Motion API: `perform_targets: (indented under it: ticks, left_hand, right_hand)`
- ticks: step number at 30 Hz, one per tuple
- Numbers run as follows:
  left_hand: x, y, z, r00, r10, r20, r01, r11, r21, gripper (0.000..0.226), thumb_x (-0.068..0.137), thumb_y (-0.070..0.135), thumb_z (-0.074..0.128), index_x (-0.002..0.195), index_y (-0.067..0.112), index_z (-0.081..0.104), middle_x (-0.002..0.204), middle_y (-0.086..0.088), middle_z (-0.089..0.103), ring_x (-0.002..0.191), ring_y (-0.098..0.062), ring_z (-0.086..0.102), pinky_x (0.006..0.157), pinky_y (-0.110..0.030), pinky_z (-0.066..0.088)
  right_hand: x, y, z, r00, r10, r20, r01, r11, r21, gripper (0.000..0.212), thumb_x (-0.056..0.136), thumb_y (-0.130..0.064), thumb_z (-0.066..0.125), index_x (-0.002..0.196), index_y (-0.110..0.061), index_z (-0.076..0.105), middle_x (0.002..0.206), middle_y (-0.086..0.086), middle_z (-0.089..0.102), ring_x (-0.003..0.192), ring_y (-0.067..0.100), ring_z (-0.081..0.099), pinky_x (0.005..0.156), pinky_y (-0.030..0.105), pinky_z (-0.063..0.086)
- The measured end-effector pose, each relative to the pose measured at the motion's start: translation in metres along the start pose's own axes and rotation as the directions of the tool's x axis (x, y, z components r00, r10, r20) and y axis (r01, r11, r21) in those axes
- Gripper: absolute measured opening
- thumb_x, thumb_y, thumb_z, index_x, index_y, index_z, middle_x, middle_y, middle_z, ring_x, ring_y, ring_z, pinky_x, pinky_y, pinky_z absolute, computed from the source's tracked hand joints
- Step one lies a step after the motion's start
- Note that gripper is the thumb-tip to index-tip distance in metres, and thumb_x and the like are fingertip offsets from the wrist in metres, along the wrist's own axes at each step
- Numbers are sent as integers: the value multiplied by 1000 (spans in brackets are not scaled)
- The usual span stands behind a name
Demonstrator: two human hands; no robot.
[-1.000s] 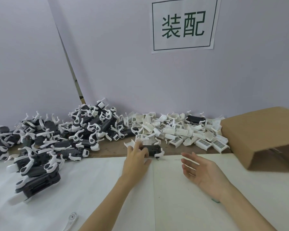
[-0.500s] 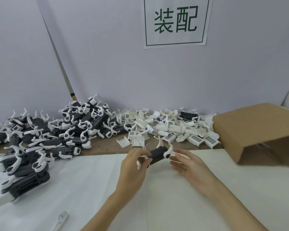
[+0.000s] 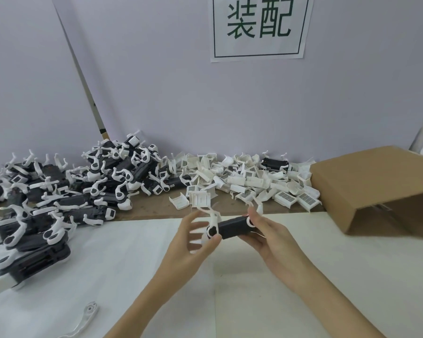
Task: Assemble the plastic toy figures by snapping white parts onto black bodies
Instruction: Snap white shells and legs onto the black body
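The fingers (image 3: pixel 259 236) of the right hand (image 3: pixel 274 240) curl under and around the right end of one black body (image 3: pixel 233 226), a smooth, matte, oblong block of plastic held level above the white sheet (image 3: pixel 132 276). The left hand (image 3: pixel 191 242) meets the other end: its thumb presses against the round white joint there, while its other fingers (image 3: pixel 193 225) are spread and somewhat blurred, so how many of them touch the piece cannot be told. Two thin, curved white arms (image 3: pixel 211 215) rise from the body's ends, one at each side, forked at the tips.

The sheet under both forearms is soft-looking, pale and faintly textured, laid in two panels with a straight seam between them. Near its front edge lies one loose white part (image 3: pixel 87 315), a flat, curved strip with a round eyelet.

Behind the sheet the brown bench (image 3: pixel 147 213) shows as a bare strip. To the left sits a heap of assembled figures (image 3: pixel 66 196), black blocks bristling with glossy white hooked limbs, too many and too tangled to count. In the middle is a pile of white parts (image 3: pixel 242 181), small boxy shells, some with grey gridded faces; one black figure (image 3: pixel 274 164) lies among them at the back. To the right stands one cardboard box (image 3: pixel 376 181), plain brown and matte, tipped on its side with its opening facing forward. On the pale wall hangs one white paper sign (image 3: pixel 259 28) with two green characters inside a thin border.
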State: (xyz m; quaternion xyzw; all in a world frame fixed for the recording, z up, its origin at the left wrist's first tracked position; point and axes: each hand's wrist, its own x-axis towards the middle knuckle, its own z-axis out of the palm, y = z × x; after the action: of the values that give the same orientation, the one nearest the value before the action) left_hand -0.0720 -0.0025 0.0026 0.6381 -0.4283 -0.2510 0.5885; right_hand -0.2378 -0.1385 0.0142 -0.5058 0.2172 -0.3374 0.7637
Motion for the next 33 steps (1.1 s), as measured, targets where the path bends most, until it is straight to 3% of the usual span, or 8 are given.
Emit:
perform_targets:
  ticks: [7, 12, 17, 20, 24, 29, 31, 33]
  left_hand:
    - [1, 1, 0, 974, -129, 184, 201, 866, -457, 47, 90, 39, 79, 126, 9, 75, 111, -8, 75, 83, -27, 68, 74, -30, 56]
    - [4, 4, -10, 947, -173, 269, 270, 883, -384, 55, 81, 19, 82, 134, 11, 69, 93, -3, 67, 66, -24, 60, 52, -26, 43]
    - [5, 0, -16, 969, 50, 240, -37, 998, -59, 74, 87, -6, 75, 144, 36, 52, 126, 5, 68, 93, -26, 70, 82, -35, 57]
    - [6, -6, -14, 954, 235, 188, -249, 967, 57, 68, 93, -11, 63, 142, 36, 52, 135, -1, 55, 107, -17, 63, 88, -26, 53]
    - [7, -13, -15, 900, 381, 214, -425, 875, 231, 82, 88, -21, 55, 143, 39, 54, 147, 9, 43, 130, -21, 55, 93, -26, 53]
    - [8, -13, -9, 988, 118, 97, -103, 984, -146, 74, 105, -13, 49, 155, 41, 39, 120, -15, 73, 104, -34, 77, 92, -31, 60]
    - [10, -6, -8, 994, -54, 92, 90, 888, -451, 39, 111, 14, 51, 150, 16, 51, 115, -28, 74, 108, -45, 74, 90, -36, 62]
    - [10, 1, -7, 975, -183, 128, 224, 797, -562, 53, 102, 45, 55, 136, 7, 66, 117, -26, 75, 113, -48, 71, 91, -43, 63]
  right_hand:
    - [-7, -1, 2, 998, -66, -13, 54, 890, -452, 81, 82, -76, 62, 108, 1, 66, 84, 17, 77, 77, 30, 76, 66, 34, 56]
    - [-9, -16, -17, 980, 120, 160, -40, 901, -431, 57, 85, -68, 71, 113, -19, 65, 93, 16, 73, 72, 32, 69, 53, 29, 45]
    - [-5, -29, -50, 845, 269, 463, -204, 961, -185, 71, 96, 6, 54, 153, -34, 46, 133, 30, 61, 110, 41, 65, 83, 32, 56]
    - [-3, -24, -37, 873, 249, 418, -293, 955, 43, 49, 99, -15, 56, 148, -19, 55, 138, 34, 58, 129, 57, 54, 105, 46, 53]
    - [-4, -6, -16, 939, 305, 158, -298, 952, -67, 67, 97, -60, 56, 128, -2, 70, 125, 36, 66, 117, 48, 66, 95, 42, 59]
    - [-3, -1, -7, 983, 175, 61, -179, 981, 73, 45, 99, -29, 64, 129, 5, 65, 131, 35, 61, 110, 43, 69, 96, 46, 60]
    - [-2, -4, -8, 992, 105, 67, -113, 986, 121, 46, 95, -25, 67, 134, -2, 62, 135, 27, 64, 119, 41, 67, 103, 50, 55]
    - [-2, -6, -10, 996, 34, 85, -37, 998, 43, 49, 90, -26, 74, 137, -13, 63, 133, 16, 68, 123, 34, 66, 106, 51, 53]
